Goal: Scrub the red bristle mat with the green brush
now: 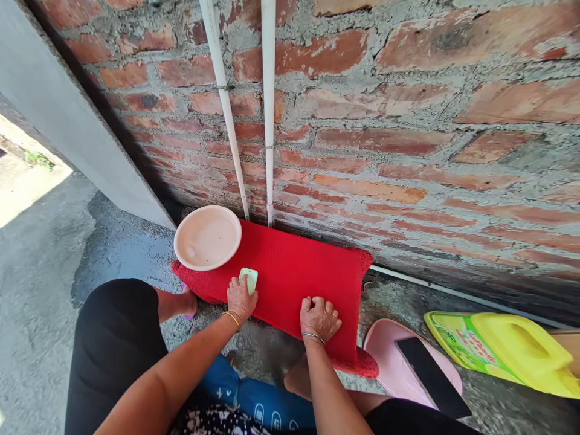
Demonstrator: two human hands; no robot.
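A red mat (pixel 294 260) with fuzzy edges lies draped over a low support by the wall. On its left part, my left hand (pixel 241 299) grips a pale green scrub brush (pixel 249 278), back side up; a small hole shows at its far end. Whatever is under the brush is hidden. My right hand (pixel 319 318) rests on the mat's right part with its fingers curled in. Whether cloth is pinched beneath those fingers, I cannot see. Over the mat's far left corner stands a pale pink basin (pixel 208 238).
At the right, a pink plastic stool or lid (pixel 385 344) bears a black phone (pixel 430 374), beside a yellow detergent jug (pixel 507 350) on its side. White pipes (pixel 269 109) run down the brick wall (pixel 408 145). A grey panel (pixel 86 103) leans at the left above wet concrete.
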